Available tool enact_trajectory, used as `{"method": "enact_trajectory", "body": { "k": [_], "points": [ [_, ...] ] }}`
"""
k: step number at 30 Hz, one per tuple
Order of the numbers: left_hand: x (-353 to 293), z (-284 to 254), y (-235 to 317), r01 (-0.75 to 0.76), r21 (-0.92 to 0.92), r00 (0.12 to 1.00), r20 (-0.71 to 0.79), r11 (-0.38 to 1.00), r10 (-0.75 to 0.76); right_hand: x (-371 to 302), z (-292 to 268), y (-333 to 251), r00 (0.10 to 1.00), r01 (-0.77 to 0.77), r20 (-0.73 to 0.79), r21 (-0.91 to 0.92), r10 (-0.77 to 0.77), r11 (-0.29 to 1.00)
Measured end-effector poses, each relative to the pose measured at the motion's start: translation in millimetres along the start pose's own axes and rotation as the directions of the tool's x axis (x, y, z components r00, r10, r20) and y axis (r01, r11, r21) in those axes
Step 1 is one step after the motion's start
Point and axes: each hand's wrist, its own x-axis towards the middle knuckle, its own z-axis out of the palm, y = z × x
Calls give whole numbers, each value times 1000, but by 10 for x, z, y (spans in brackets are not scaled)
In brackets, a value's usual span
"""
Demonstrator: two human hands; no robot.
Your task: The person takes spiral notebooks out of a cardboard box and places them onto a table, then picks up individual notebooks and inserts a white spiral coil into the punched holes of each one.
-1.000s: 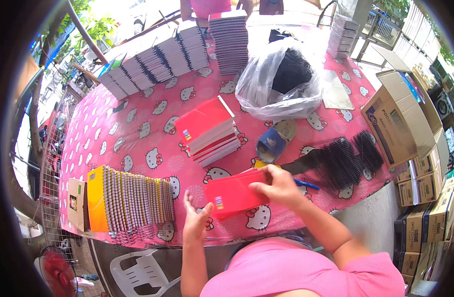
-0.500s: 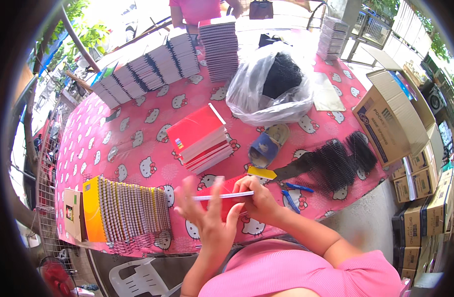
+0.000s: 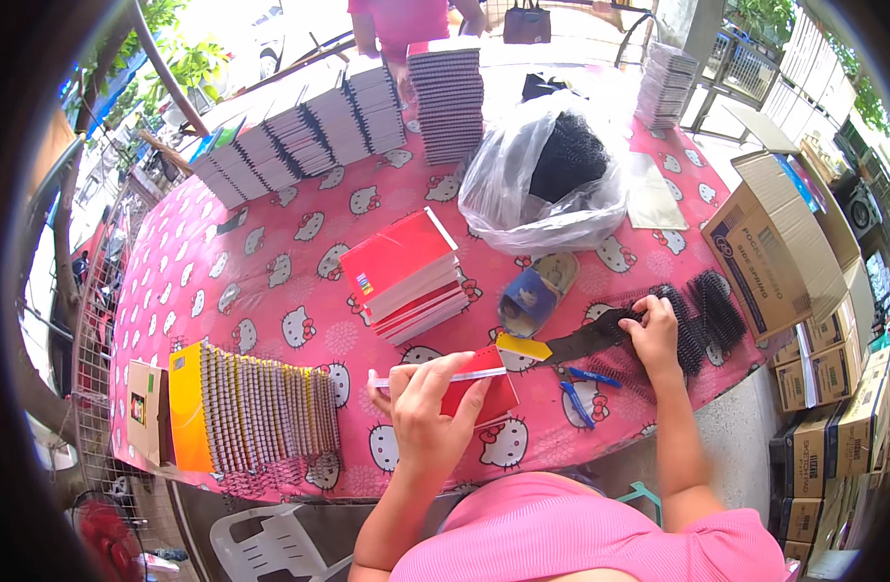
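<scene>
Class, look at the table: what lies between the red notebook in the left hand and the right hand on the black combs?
In the head view, between the red notebook and the right hand lie two blue pens and a yellow-handled tool.

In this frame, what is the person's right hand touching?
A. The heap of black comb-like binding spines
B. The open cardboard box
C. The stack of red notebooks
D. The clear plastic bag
A: the right hand rests on the black binding spines at the table's right edge, while the left hand holds a red notebook edge-up nearer the body.
</scene>
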Motion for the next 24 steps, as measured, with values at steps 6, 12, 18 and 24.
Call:
{"method": "enact_trajectory", "body": {
  "k": [6,12,18,24],
  "points": [
    [-39,31,-79,0,-75,1000,-29,997,-2,-363,-189,-1083,827,375,138,586,-545,718],
    [-39,19,-54,-35,-26,998,-47,999,34,-418,-271,-1450,815,333,164,653,-556,680],
    [-62,58,-81,1,-72,998,-62,997,-6,-289,-297,-1531,680,272,366,679,-635,682],
    [-72,86,-86,23,-125,997,-75,992,-32,-336,-251,-1610,698,410,293,584,-653,701]
  ]
}}
